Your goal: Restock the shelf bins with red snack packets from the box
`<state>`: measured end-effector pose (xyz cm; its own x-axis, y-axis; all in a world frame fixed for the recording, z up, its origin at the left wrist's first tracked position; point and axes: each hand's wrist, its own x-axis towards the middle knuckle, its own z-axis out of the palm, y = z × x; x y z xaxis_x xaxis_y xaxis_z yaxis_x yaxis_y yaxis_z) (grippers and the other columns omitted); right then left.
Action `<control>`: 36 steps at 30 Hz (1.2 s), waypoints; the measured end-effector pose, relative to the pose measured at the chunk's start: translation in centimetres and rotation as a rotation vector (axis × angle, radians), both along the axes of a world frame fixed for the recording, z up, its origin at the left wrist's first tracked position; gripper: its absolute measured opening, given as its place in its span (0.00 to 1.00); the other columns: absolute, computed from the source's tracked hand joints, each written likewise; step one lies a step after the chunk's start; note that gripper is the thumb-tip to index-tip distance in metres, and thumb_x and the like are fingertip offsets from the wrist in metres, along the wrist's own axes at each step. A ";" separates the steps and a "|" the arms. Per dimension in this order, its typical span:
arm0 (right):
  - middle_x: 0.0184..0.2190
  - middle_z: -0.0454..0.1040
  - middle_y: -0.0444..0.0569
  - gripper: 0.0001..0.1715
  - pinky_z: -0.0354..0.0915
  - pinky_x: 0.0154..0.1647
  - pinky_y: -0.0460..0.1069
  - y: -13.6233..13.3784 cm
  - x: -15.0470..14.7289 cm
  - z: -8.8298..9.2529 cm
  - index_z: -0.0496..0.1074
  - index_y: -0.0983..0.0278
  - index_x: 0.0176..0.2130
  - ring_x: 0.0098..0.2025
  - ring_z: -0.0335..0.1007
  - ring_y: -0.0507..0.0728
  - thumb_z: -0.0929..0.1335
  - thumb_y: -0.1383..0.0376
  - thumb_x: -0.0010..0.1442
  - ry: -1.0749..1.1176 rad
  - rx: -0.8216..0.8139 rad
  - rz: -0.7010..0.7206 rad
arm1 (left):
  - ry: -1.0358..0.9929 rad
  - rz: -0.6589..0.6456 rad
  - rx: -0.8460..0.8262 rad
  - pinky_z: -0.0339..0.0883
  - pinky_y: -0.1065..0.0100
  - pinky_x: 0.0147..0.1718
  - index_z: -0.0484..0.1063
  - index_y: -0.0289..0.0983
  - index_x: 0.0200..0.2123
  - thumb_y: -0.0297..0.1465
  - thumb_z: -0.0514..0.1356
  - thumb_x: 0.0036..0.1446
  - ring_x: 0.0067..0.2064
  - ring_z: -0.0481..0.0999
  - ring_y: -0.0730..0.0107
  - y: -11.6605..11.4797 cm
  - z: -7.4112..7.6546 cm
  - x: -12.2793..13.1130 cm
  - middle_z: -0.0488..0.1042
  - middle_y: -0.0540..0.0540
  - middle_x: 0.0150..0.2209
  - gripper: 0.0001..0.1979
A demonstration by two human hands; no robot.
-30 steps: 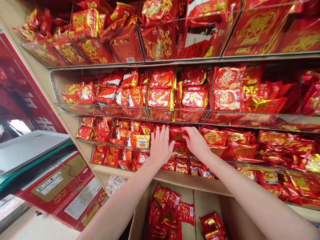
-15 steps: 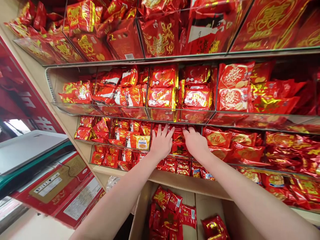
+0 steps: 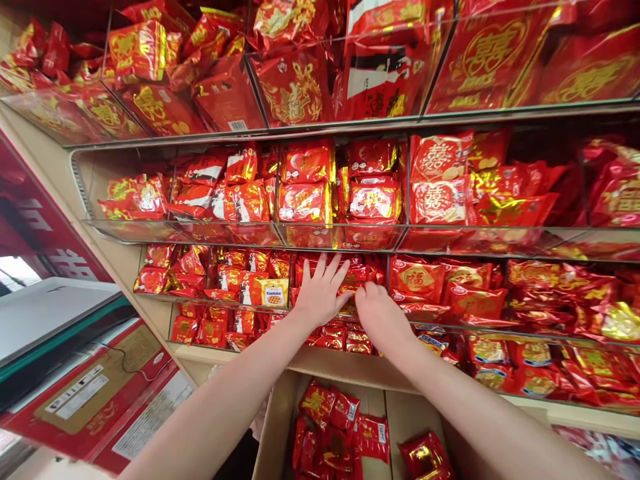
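Observation:
Both my hands reach into one clear compartment of a shelf full of red and gold snack packets. My left hand lies flat on the packets with its fingers spread, so it is open. My right hand is just to its right, fingers curled down onto the packets in the same compartment; whether it grips one is hidden. The clear front wall of that shelf runs under both hands.
More tiers of clear-fronted shelves with red packets rise above and to the right. An open cardboard box with several red packets stands below my arms. Red cartons and a grey-green counter sit at the left.
My right hand has drawn back and down a little, fingers curling. My left hand stays spread on the packets. The view has shifted slightly, moving the shelves left.

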<state>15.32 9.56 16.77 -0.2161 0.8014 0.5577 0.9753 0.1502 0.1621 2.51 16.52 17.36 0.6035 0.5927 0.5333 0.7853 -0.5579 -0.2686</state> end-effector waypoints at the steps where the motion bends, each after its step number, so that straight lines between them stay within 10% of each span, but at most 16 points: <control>1: 0.28 0.68 0.59 0.14 0.64 0.32 0.54 0.3 0.0 -0.2 0.68 0.72 0.33 0.32 0.65 0.61 0.57 0.80 0.52 -0.019 0.005 0.030 | 0.018 -0.008 0.004 0.39 0.42 0.55 0.44 0.41 0.59 0.44 0.42 0.56 0.61 0.43 0.52 0.1 0.0 0.1 0.48 0.48 0.62 0.29; 15: 0.40 0.69 0.51 0.12 0.59 0.45 0.52 -0.4 4.3 -2.6 0.69 0.67 0.37 0.43 0.60 0.57 0.58 0.70 0.59 -0.262 0.170 0.639 | 0.052 0.001 0.027 0.37 0.42 0.55 0.46 0.43 0.59 0.46 0.43 0.56 0.61 0.43 0.52 0.1 0.2 1.0 0.49 0.45 0.61 0.29; 36: 0.41 0.69 0.53 0.12 0.63 0.48 0.57 -1.1 7.6 -5.3 0.70 0.67 0.38 0.46 0.61 0.59 0.59 0.72 0.57 -0.066 0.121 0.483 | 0.130 -0.083 0.002 0.39 0.45 0.56 0.45 0.36 0.59 0.43 0.45 0.56 0.61 0.43 0.51 -0.6 -0.7 3.3 0.46 0.45 0.62 0.31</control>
<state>22.96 8.47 11.42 -0.5847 0.5310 0.6133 0.7858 0.5586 0.2656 5.79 15.96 16.63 0.7141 0.5372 0.4489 0.6953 -0.6186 -0.3659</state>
